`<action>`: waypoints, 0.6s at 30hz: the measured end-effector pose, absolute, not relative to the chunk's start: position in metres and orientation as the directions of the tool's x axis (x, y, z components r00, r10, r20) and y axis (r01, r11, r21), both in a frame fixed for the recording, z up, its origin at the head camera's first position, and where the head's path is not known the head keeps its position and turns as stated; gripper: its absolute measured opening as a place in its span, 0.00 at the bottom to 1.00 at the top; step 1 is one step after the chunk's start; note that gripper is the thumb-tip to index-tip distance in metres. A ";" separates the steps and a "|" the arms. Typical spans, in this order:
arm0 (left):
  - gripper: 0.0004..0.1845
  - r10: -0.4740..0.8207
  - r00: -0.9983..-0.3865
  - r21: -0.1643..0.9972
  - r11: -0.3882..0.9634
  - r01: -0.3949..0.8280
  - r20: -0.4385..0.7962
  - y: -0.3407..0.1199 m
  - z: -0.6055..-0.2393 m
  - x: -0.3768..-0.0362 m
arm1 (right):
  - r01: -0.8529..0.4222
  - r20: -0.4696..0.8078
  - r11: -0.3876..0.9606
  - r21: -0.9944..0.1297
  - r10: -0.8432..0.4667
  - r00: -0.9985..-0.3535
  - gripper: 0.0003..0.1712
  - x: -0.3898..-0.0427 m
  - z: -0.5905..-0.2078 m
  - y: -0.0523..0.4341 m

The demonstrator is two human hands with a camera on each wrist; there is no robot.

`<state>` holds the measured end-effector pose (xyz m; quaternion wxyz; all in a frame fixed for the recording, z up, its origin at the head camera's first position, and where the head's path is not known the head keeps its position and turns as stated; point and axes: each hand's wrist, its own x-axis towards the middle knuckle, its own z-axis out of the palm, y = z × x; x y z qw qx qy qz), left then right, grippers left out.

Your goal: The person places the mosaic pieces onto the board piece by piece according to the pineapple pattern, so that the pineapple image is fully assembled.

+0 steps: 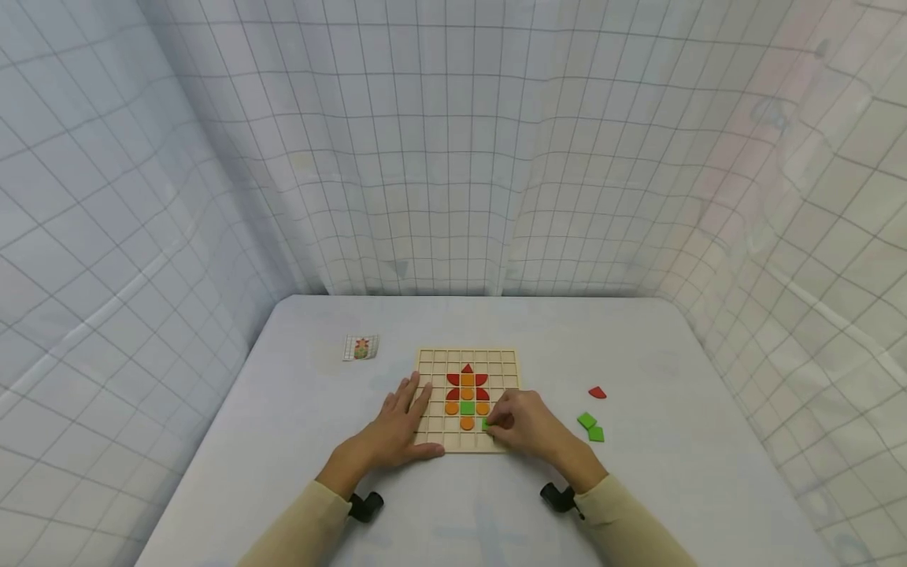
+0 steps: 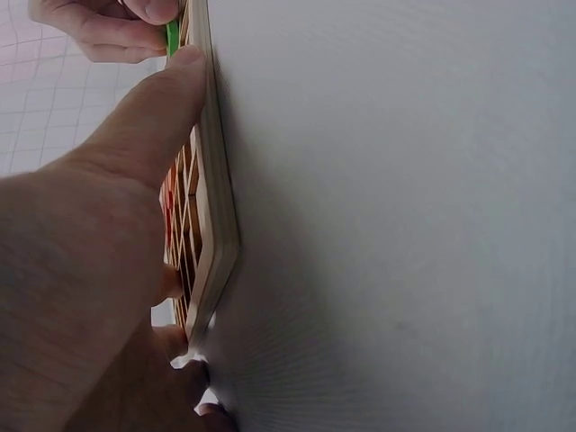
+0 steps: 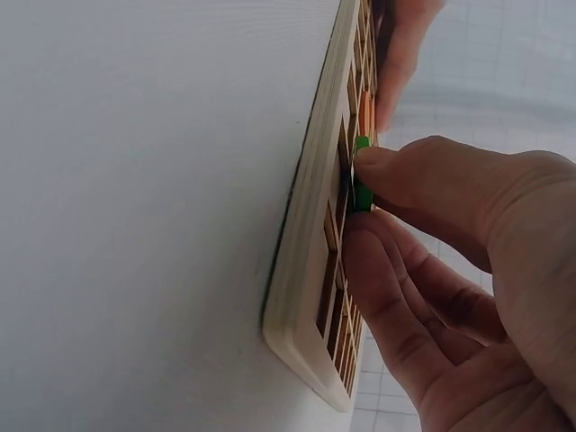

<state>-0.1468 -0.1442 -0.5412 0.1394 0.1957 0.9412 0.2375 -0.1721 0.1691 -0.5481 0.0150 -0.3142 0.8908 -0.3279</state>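
Observation:
A wooden grid board lies on the table, with red, orange and green tiles set in its squares as a figure. My left hand rests spread on the board's left edge, thumb along the near side. The right hand pinches a green tile between thumb and fingers at a square in the lower right of the grid. To its left are an orange disc and a green square tile. In the left wrist view the pinched tile stands tilted just beyond my left thumb.
Right of the board lie a red quarter-circle tile and two loose green tiles. A small printed pattern card lies at the back left. White gridded curtains enclose the table at the back and sides.

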 end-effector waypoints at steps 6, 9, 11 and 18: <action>0.66 0.419 -0.888 0.482 0.827 0.288 -0.188 -0.141 -0.539 -0.146 | -0.569 0.180 0.590 -0.573 -0.586 -0.790 0.02 -0.174 -0.549 0.165; 0.66 0.415 -0.890 0.479 0.829 0.287 -0.186 -0.142 -0.541 -0.146 | -0.576 0.185 0.590 -0.566 -0.590 -0.786 0.02 -0.174 -0.548 0.163; 0.66 0.413 -0.891 0.479 0.831 0.283 -0.189 -0.142 -0.542 -0.147 | -0.580 0.192 0.587 -0.564 -0.590 -0.784 0.02 -0.174 -0.548 0.161; 0.66 0.412 -0.893 0.500 0.821 0.277 -0.182 -0.146 -0.546 -0.146 | -0.588 0.207 0.564 -0.580 -0.596 -0.776 0.03 -0.173 -0.549 0.156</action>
